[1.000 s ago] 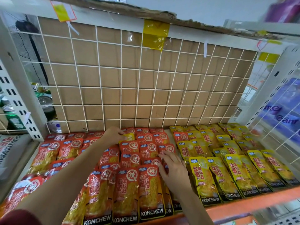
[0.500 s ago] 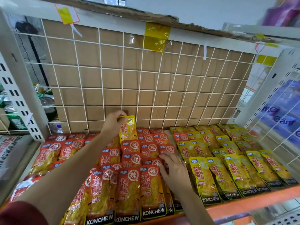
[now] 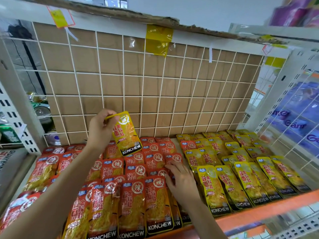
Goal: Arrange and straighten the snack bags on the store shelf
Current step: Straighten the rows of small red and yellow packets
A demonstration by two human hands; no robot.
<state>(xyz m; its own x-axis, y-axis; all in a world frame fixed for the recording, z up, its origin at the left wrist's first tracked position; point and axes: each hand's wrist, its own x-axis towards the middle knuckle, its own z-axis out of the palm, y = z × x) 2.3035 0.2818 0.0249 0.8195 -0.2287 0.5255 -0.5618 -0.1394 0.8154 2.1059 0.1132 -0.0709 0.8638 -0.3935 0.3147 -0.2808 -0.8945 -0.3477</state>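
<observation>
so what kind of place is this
Most likely a shop aisle: a display shelf with an orange front edge, stocked with rows of identical red Konchew snack bags and yellow Konchew snack bags, backed by a white wire grid.

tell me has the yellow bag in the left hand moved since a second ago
Yes, upward. It lay among the red bags; now the left hand pinches the yellow bag by its top, lifted before the lower rows of the wire grid.

The shelf [image 3: 259, 215], orange along its front edge and backed by a white wire grid [image 3: 156, 96], carries overlapping rows of red snack bags [image 3: 133, 204] on its left and yellow snack bags [image 3: 241, 183] on its right
</observation>
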